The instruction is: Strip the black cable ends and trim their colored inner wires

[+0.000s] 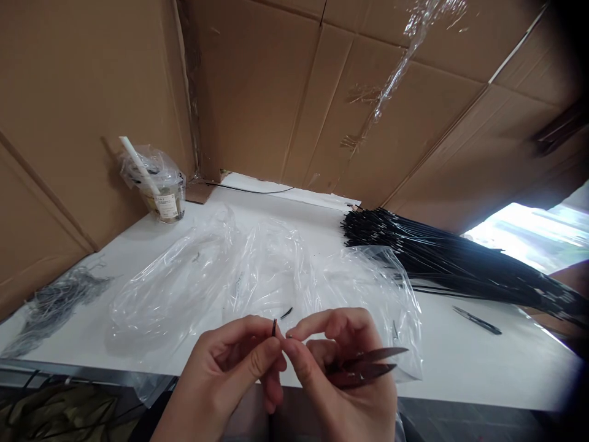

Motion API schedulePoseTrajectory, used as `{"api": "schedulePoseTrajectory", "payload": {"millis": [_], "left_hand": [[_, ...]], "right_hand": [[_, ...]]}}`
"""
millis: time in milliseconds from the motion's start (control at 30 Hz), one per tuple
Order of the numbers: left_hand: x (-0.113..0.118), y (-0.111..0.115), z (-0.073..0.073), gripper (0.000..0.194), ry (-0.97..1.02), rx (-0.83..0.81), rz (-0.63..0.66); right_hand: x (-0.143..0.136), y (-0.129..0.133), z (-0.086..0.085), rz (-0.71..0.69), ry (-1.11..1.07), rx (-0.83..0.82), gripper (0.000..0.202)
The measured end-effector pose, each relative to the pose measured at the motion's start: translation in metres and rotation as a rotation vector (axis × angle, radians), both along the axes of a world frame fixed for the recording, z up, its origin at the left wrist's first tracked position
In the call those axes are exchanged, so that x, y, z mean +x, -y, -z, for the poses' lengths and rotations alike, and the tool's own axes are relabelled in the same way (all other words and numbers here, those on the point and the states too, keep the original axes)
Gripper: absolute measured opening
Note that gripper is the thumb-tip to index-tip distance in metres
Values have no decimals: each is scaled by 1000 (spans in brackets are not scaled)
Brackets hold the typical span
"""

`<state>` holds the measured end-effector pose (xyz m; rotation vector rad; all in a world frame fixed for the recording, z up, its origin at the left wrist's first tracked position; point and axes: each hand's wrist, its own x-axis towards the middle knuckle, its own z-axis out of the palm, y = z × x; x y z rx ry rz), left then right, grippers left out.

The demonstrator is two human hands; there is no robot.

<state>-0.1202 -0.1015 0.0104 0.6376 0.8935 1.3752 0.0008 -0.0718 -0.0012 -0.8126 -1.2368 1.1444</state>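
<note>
Near the table's front edge, my left hand (239, 368) pinches a small dark piece (275, 328) upright between thumb and forefinger. Beside it, thumb tips nearly touching, my right hand (340, 368) has its thumb and forefinger close around a tiny bit too small to make out. Scissors (368, 366) are held in the right palm, their blades apart and pointing right; the handles are hidden by the fingers. Clear plastic bags (271, 264) lie behind both hands, with a short dark piece (287, 312) on the middle one.
A thick bundle of black strands (442, 252) stretches across the right side, near tweezers (477, 320). On the left stand a bagged cup (168, 199) with a straw and, nearer, a grey thread tangle (59, 301). Cardboard walls (262, 92) enclose the white table (460, 368).
</note>
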Motion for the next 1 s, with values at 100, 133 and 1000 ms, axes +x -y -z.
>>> {"api": "schedulePoseTrajectory", "payload": {"millis": [100,133,1000], "left_hand": [[1,2,4,16,-44,13,-61],[2,3,5,16,-62,10,-91],[20,10,-3,10,-702,227,-553]], "right_hand": [[-9,8,2,187,43,15,34],[-12,11,2,235,64,23,33],[-21,21,-16,333,151,-52,34]]}}
